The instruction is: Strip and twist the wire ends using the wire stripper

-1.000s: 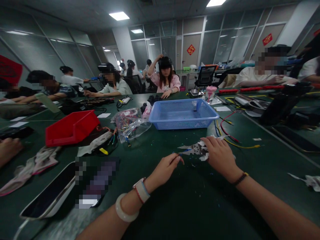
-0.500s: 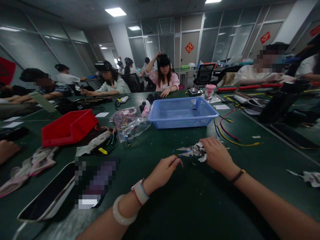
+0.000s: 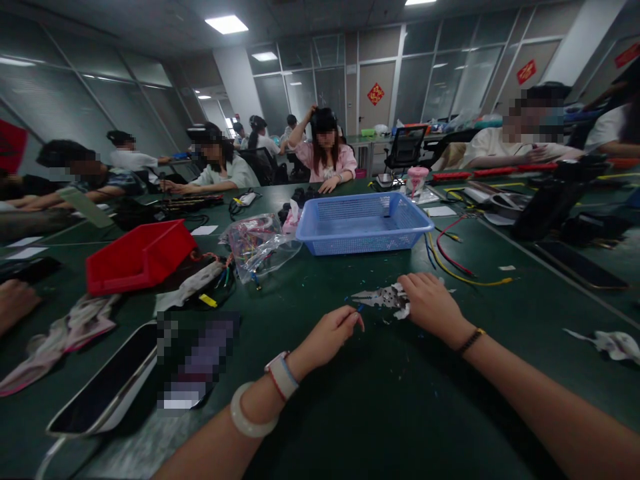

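The left hand's fingers (image 3: 346, 319) pinch a small blue piece (image 3: 359, 307). Right of them, the right hand's fingers (image 3: 411, 288) grip a metal plier-like tool (image 3: 380, 297) (white wrapping around its handles) above the green surface (image 3: 400, 413). Beyond both sits a blue basket (image 3: 364, 227).

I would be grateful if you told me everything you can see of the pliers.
The pliers look like bare silvery metal, with long, tapering, toothed jaws and a flat body pierced by several holes. Ragged white wrapping shows behind the body, where the right hand grips them; the handles are hidden. They lie roughly level above the green table, tips towards the left hand, near the thin blue piece it pinches.
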`<state>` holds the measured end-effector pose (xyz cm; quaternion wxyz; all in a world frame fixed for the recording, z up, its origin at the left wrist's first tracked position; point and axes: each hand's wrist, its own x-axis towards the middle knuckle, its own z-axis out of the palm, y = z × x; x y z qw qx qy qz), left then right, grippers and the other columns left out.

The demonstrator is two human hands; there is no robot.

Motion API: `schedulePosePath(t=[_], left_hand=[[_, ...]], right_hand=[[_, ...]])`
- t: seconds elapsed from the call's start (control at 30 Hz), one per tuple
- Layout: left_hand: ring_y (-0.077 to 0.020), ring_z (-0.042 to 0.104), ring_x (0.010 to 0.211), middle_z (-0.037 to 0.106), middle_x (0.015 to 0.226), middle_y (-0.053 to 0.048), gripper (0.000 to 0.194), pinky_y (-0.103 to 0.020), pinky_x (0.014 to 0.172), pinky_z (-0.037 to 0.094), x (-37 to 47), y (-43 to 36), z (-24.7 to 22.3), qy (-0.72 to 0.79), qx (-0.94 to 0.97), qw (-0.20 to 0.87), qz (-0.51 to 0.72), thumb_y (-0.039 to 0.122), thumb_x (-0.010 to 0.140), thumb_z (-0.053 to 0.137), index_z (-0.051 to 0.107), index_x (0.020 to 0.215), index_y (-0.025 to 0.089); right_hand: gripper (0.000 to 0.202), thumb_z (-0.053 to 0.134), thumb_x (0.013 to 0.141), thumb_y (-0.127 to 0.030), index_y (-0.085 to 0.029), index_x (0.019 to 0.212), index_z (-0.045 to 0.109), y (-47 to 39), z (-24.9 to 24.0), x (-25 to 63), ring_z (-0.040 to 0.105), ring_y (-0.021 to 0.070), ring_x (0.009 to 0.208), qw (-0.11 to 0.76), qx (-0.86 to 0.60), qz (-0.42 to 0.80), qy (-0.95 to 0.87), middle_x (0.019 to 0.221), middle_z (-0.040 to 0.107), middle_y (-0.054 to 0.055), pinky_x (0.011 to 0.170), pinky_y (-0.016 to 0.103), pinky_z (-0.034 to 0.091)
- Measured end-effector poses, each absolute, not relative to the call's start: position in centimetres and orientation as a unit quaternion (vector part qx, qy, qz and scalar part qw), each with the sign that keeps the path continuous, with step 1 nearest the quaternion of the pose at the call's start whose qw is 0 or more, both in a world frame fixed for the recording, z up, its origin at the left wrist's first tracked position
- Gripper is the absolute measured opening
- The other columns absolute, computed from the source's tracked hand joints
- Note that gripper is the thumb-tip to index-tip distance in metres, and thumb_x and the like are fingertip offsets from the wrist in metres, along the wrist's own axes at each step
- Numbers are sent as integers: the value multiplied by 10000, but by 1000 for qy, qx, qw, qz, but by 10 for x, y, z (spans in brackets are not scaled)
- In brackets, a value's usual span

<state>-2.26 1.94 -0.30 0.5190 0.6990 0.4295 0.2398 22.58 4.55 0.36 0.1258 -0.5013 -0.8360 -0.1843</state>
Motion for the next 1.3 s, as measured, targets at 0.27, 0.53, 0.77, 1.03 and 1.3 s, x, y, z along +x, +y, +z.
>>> schedulePosePath(t=[0.27, 0.53, 0.77, 1.03, 1.3], left_hand=[[-83, 336, 511, 364, 597, 67, 415, -221, 532, 323, -22, 20, -3, 352, 606, 651, 291, 492, 921, 422, 582, 1045, 129], [-101, 552, 576, 595, 682, -8, 337, -237, 590, 419, -19, 18, -8, 317, 527, 741, 269, 440, 884, 551, 592, 978, 119], [-111, 618, 632, 660, 823, -63, 289, -248, 639, 467, -19, 18, -8, 292, 504, 776, 243, 364, 879, 595, 626, 994, 101], [-97, 595, 637, 620, 776, -27, 266, -244, 651, 460, -18, 17, -6, 281, 508, 777, 242, 334, 873, 616, 641, 1017, 112], [-133, 622, 712, 634, 778, -30, 285, -288, 731, 466, -13, 12, -1, 290, 546, 742, 259, 354, 825, 670, 638, 967, 110]], right_hand=[[249, 477, 819, -113, -125, 1028, 611, 43, 6, 228, 530, 237, 835, 153, -506, -200, -825, 913, 639, 114, 792, 361, 346], [288, 469, 856, -115, -174, 1086, 632, 40, 8, 231, 470, 273, 1074, 194, -495, -262, -806, 1130, 627, 112, 942, 431, 319], [395, 472, 831, -76, -166, 1185, 621, 41, 5, 236, 578, 178, 755, 177, -482, -232, -826, 1104, 660, 102, 666, 317, 403], [518, 432, 809, -19, -139, 1304, 528, 42, 3, 231, 639, 167, 711, 157, -471, -243, -833, 1217, 629, 126, 599, 291, 489], [620, 381, 779, 8, -119, 1385, 399, 38, -2, 220, 631, 255, 1040, 183, -488, -182, -834, 1382, 499, 181, 705, 352, 577]])
